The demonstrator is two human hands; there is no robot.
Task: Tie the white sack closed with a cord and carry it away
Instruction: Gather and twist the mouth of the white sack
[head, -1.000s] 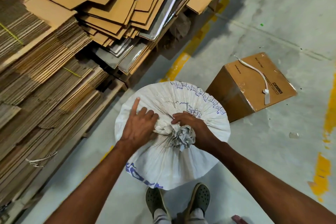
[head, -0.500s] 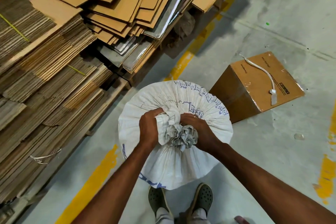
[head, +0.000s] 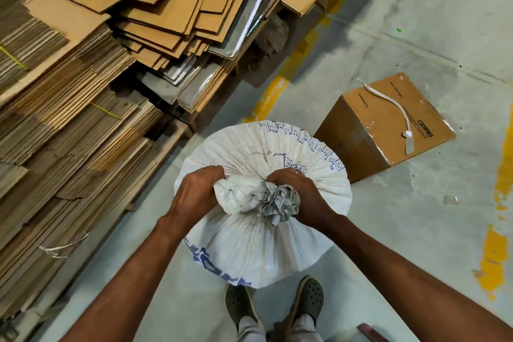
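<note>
A full white woven sack (head: 249, 247) with blue print stands upright on the concrete floor in front of my feet. Its mouth is gathered into a crumpled bunch (head: 266, 197) at the top. My left hand (head: 194, 197) grips the left side of that bunch. My right hand (head: 302, 197) is closed around the right side, with the frayed edge sticking out by its fingers. A white cord (head: 388, 108) with a flat end lies loose on top of a brown cardboard box (head: 358, 147) to the right of the sack, out of both hands.
Tall stacks of flattened cardboard sheets (head: 83, 91) on pallets fill the left side, close to the sack. Yellow floor lines (head: 277, 91) run past the stacks and along the right edge. My two shoes (head: 277, 302) stand just behind the sack.
My left hand went from lying flat on the sack's top to gripping the gathered mouth, pulling more cloth into the bunch. My right hand has kept its hold.
</note>
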